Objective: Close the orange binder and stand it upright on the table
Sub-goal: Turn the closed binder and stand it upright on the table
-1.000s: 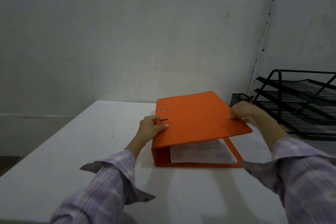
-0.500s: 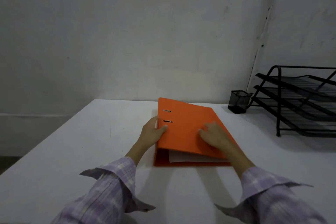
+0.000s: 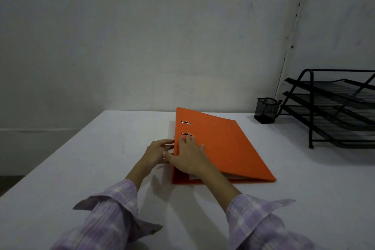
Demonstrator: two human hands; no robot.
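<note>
The orange binder [image 3: 221, 146] lies flat on the white table [image 3: 81, 168], cover down, with white paper edges showing at its near open side. Its spine faces left. My left hand [image 3: 156, 153] is against the spine, fingers curled at its edge. My right hand [image 3: 188, 156] rests palm down on the cover near the spine, fingers spread, thumb wrapped over the spine edge beside my left hand.
A black mesh pen cup [image 3: 266, 110] stands at the back right of the table. Beside it is a black wire tiered paper tray [image 3: 332, 107]. A grey wall rises right behind the table's far edge.
The cover came down from half open to flat. My right hand left the cover's right edge and slid across to the spine side. My left hand stayed at the spine.
</note>
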